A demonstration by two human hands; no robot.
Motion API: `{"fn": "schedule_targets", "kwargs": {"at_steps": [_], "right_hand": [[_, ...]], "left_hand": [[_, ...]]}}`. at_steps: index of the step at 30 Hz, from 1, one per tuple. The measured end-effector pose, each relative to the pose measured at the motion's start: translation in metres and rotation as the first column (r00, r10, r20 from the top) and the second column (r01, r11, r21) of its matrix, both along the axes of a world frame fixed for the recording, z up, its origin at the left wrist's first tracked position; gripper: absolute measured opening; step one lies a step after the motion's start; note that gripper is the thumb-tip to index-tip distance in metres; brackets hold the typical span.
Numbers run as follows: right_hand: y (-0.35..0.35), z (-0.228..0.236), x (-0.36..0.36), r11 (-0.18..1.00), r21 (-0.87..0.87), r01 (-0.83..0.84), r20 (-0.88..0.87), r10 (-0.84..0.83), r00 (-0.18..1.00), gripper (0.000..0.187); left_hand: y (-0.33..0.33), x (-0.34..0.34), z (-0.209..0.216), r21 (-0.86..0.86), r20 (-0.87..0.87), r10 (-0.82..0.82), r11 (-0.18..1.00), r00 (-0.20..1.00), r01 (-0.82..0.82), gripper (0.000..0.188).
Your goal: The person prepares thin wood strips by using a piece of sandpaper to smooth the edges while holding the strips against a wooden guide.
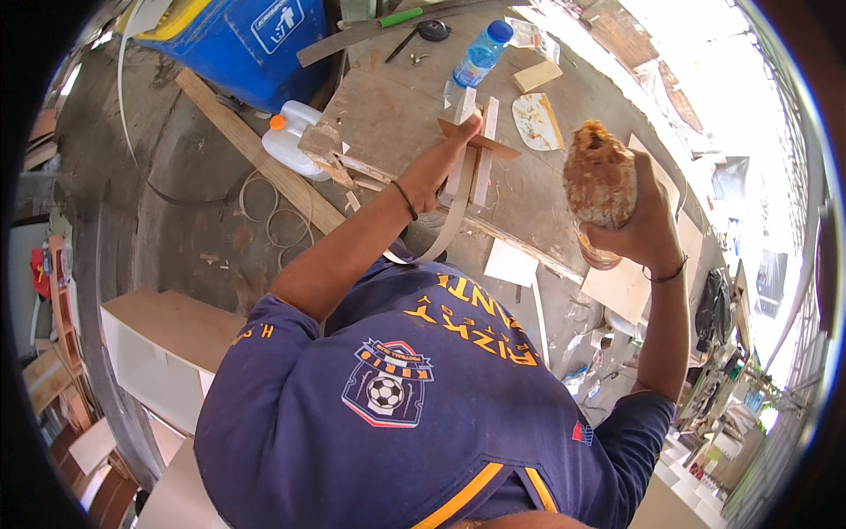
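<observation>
My right hand [650, 216] is wrapped round a bottle [601, 181] crusted with brown and whitish residue, its orange-brown end pointing up. It is raised at the right of the workbench. At the bench's near edge, my left hand [436, 169] grips a thin brown flat piece [498, 149], thumb uppermost; its other fingers are mostly hidden. That piece lies across two pale narrow wooden strips [484, 172]. A long flexible pale band [451, 231] curves down from beside them toward my body.
On the workbench [379, 115] are a blue-capped water bottle [481, 56], a small wooden block [537, 77] and a stained whitish pad [537, 122]. A blue bin [251, 57], a white jug [295, 141] and a long plank [256, 150] stand or lie to the left.
</observation>
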State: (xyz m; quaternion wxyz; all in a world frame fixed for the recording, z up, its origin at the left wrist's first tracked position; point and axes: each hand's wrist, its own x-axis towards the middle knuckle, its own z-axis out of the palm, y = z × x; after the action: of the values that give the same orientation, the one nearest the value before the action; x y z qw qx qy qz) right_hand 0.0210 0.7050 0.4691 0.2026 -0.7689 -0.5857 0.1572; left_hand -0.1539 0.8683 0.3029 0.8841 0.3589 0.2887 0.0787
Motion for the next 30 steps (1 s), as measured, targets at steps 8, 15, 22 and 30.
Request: {"fn": "schedule_targets", "kwargs": {"at_steps": [8,15,22,30], "right_hand": [[0.029,0.015,-0.023,0.914,-0.39,-0.113,0.011,0.127,0.992,0.071],[0.042,0.025,-0.033,0.839,-0.532,-0.111,0.079,0.18,0.98,0.068],[0.053,0.032,-0.045,0.741,-0.666,-0.082,0.115,0.21,0.971,0.065],[0.056,0.036,-0.054,0.701,-0.712,-0.03,0.183,0.227,0.957,0.061]], "left_hand": [[0.008,0.006,-0.003,-0.027,0.054,0.013,1.0,0.998,-0.012,0.075],[0.005,0.006,-0.002,-0.01,0.115,-0.036,0.999,0.993,0.038,0.07],[0.001,0.004,0.004,-0.057,0.144,-0.065,0.996,0.987,0.073,0.069],[-0.006,0.002,0.007,-0.005,0.093,-0.065,0.998,0.993,0.066,0.063]]}}
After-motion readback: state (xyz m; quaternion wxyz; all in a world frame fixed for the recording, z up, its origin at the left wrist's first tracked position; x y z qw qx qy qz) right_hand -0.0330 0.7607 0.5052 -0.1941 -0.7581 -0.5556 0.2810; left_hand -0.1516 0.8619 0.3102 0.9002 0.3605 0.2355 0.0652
